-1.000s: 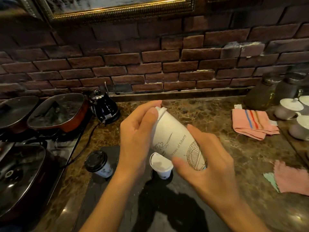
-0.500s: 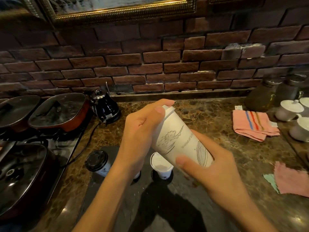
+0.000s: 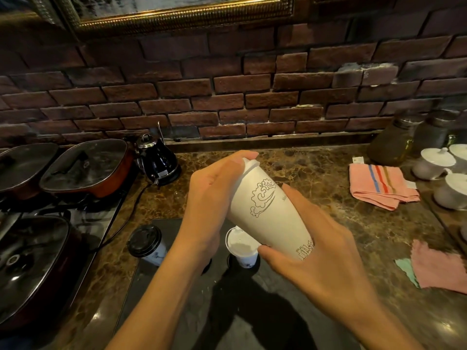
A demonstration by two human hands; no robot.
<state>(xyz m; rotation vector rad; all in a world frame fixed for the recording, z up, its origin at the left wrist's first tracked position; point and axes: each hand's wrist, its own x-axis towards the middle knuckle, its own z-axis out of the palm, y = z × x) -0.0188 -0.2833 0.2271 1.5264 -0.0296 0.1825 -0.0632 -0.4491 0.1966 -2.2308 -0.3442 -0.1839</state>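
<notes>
A tall white paper cup [image 3: 265,210] with line drawings is held tilted above the counter, its far end pointing away and left. My left hand [image 3: 212,198] curls round that far end, fingertips over the rim. My right hand [image 3: 321,253] grips the near end from the right. Under the tilted cup stands a small cup with a white lid [image 3: 241,246] on a dark mat [image 3: 177,311]. A cup with a black lid [image 3: 145,241] stands at the mat's left edge.
Lidded pans [image 3: 83,165] and a black kettle [image 3: 158,160] sit at the left by the brick wall. A striped pink cloth [image 3: 379,185], glass jars [image 3: 394,142] and white lidded pots [image 3: 434,162] are at the right. Another pink cloth [image 3: 439,266] lies near the right edge.
The white cup has been turned about its axis between my hands: the dome drawing rotated away and the cloud drawing came to the top. Both hands stayed in place.
</notes>
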